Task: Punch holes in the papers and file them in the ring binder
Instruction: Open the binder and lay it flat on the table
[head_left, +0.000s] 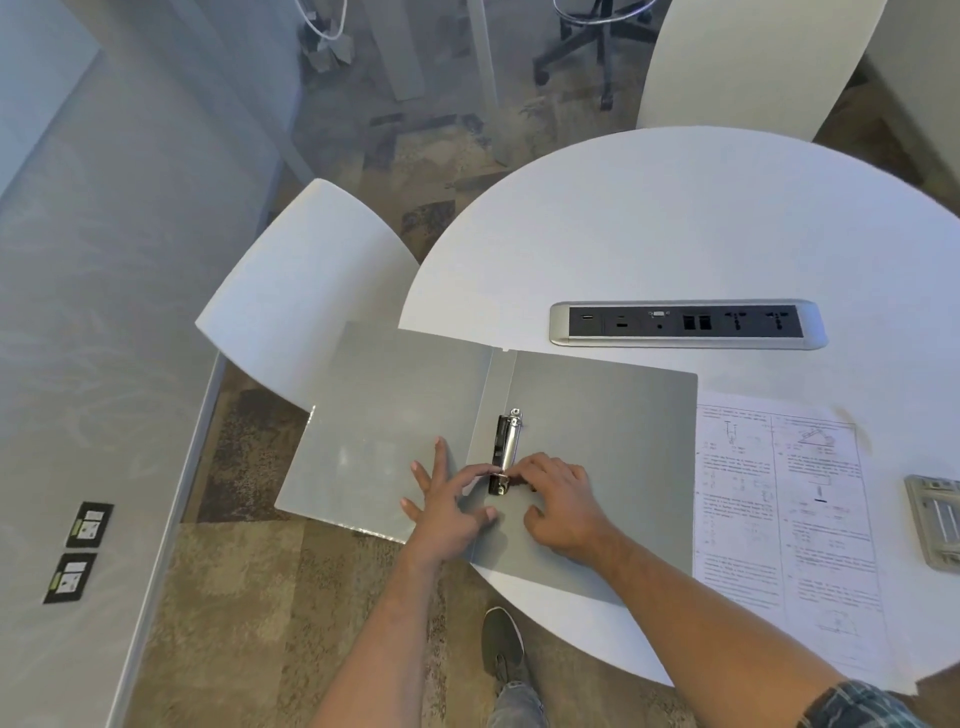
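Observation:
A grey ring binder (597, 415) lies open on the round white table (675, 234), its left cover hanging past the table's edge. Its metal ring mechanism (506, 447) runs along the spine. My left hand (447, 504) rests on the left cover with fingers spread, index finger touching the lower end of the mechanism. My right hand (558, 506) touches the same lower end with its fingertips, fingers bent. Printed papers (779, 509) lie flat to the right of the binder. A grey hole punch (935, 519) sits at the right edge, partly cut off.
A silver power and socket strip (685, 323) is set into the table behind the binder. White chairs stand at the left (301, 280) and far side (753, 62). My shoe (501, 644) shows on the carpet below the table edge.

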